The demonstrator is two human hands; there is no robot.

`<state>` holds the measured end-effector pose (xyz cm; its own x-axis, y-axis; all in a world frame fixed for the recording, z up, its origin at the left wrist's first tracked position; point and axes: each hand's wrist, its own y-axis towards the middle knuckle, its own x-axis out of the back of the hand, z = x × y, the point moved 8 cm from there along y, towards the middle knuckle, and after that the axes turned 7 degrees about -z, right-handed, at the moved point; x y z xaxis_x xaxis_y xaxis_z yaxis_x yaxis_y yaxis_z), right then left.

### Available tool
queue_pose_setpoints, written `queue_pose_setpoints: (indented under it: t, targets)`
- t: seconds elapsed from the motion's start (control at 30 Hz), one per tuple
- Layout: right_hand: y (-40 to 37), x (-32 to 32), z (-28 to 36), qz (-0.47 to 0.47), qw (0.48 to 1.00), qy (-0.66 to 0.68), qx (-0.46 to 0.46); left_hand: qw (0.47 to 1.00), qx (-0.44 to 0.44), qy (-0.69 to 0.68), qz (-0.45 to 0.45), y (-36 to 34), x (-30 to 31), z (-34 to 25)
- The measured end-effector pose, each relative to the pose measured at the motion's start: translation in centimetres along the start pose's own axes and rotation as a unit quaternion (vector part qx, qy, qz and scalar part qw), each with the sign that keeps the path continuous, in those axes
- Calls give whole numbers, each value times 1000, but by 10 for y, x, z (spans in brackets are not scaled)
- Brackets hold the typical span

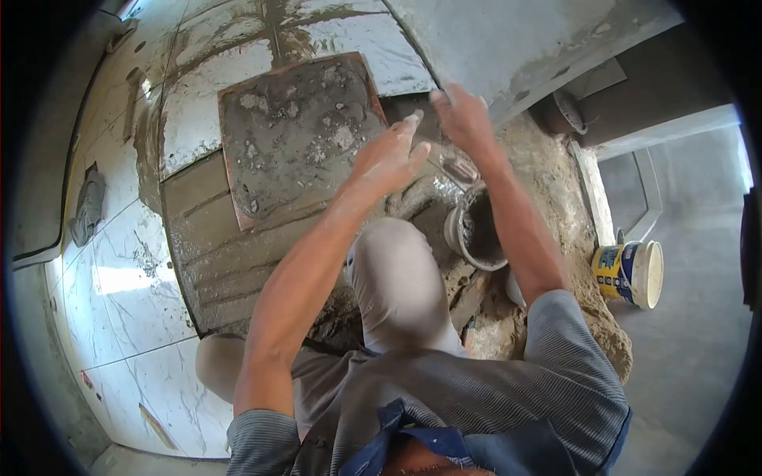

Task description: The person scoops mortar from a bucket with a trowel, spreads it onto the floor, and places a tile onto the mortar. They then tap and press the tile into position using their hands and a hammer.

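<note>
Rough mortar (298,135), glossy tiles (127,325)
The mortar looks matt and lumpy; the tiles are smooth, with shine; the yellow bucket (623,272) seems smooth plastic.

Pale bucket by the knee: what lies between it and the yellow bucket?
In the head view, the right forearm crosses between the pale bucket and yellow bucket; beyond it is rough brown ground. The forearm hides some of the stretch.

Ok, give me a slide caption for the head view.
Left hand and right hand near a mortar-covered slab, with white veined tiles and a bucket nearby.
</note>
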<state>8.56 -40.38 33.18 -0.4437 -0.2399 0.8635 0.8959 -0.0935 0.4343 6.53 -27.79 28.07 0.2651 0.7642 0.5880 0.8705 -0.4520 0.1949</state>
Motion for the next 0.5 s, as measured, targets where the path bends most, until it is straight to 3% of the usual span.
queue_pose_setpoints:
  t: [0.03,0.07,0.1,0.13,0.17,0.2,0.23,0.27,0.3,0.33,0.4,0.43,0.47,0.5]
  targets:
    - [8,5,6,-2,1000,0,7,999,-3,35,0,3,-4,3]
    - [8,23,18,-90,991,81,52,999,3,35,-1,8,-7,6]
    - [-4,45,40,-175,967,160,88,997,28,45,51,12,-22,11]
    - [-15,39,62,-177,967,159,86,992,46,57,99,16,-36,16]
    - [-24,23,101,-131,967,163,143,996,-64,-61,-21,16,-53,30]
    - [-31,13,123,-81,963,165,196,996,-69,-60,-17,16,-58,26]
    - [-27,6,114,-81,964,164,194,991,-79,-74,-81,11,-52,17]
    - [-16,-24,90,-7,985,130,116,982,-83,-86,-149,1,-45,13]
    - [-16,-52,66,67,993,96,30,991,-36,129,-10,-11,-39,2]
    - [-16,-58,57,69,992,100,27,991,-33,131,-6,-16,-34,-6]
    - [-6,-64,30,65,985,142,-75,982,88,120,119,-18,-39,4]
    - [-11,-44,44,2,984,169,-55,983,51,133,113,-20,-30,-3]
    - [-25,-38,62,2,984,173,-48,984,54,136,107,-18,-43,20]
    - [-43,-30,95,-14,978,206,24,976,8,-217,-2,-16,-57,41]
